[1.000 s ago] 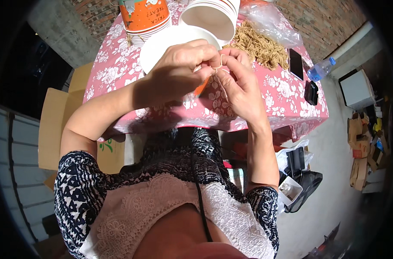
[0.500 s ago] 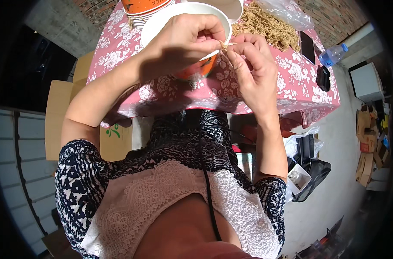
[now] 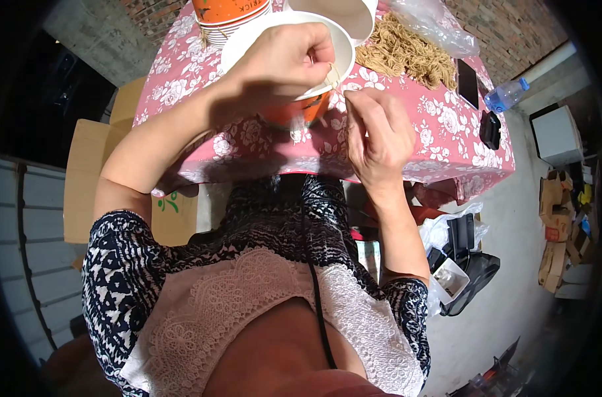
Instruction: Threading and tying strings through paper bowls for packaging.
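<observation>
My left hand [image 3: 284, 63] is closed over the rim of a white and orange paper bowl [image 3: 294, 99] on the pink flowered tablecloth [image 3: 433, 132], pinching a few pale noodle strands [image 3: 331, 74] at the bowl's right edge. My right hand [image 3: 377, 135] hangs just right of the bowl, fingers loosely curled, thumb and forefinger touching near the strands; whether it grips them is hidden. The bowl's inside is mostly covered by my left hand.
A heap of dry noodles [image 3: 407, 49] lies at the back right under a clear plastic bag [image 3: 433, 20]. Stacked orange cups [image 3: 231, 16] and a white tub [image 3: 341, 16] stand behind. A dark phone [image 3: 468, 83], a plastic bottle [image 3: 506, 96], cardboard boxes [image 3: 89, 172].
The hands have parted: my left hand moved up onto the bowl's rim with the strands, and my right hand dropped down and to the right of it.
</observation>
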The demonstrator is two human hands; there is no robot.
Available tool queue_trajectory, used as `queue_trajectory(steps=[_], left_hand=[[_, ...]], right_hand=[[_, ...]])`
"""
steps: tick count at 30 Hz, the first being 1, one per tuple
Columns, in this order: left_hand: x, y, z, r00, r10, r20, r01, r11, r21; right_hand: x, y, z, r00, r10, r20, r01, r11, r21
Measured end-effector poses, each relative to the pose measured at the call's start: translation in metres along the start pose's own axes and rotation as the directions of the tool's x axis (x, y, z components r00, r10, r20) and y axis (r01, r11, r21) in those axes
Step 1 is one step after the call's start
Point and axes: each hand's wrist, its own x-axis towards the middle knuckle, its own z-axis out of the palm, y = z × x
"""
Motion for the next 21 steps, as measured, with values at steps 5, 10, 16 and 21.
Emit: queue_trajectory(steps=[5,10,16,21], left_hand=[[-0.004,0.003,0.004,0.82,0.566,-0.082,-0.49,0.769,0.41],[-0.002,0.001,0.006,0.706,0.706,-0.056,-0.614,0.649,0.45],[-0.004,0.003,0.005,0.758,0.648,-0.076,-0.59,0.73,0.345],[-0.001,0.0,0.005,0.837,0.546,-0.021,-0.528,0.818,0.228]], right_hand=[[0.002,-0.012,0.01,0.891,0.454,-0.005,-0.424,0.834,0.353],[0.002,-0.001,0.01,0.521,0.706,0.48,-0.642,-0.046,0.765],[0.011,-0.007,0.008,0.447,0.693,0.565,-0.681,-0.145,0.717],[0.009,-0.008,0.007,0.416,0.682,0.601,-0.687,-0.197,0.699]])
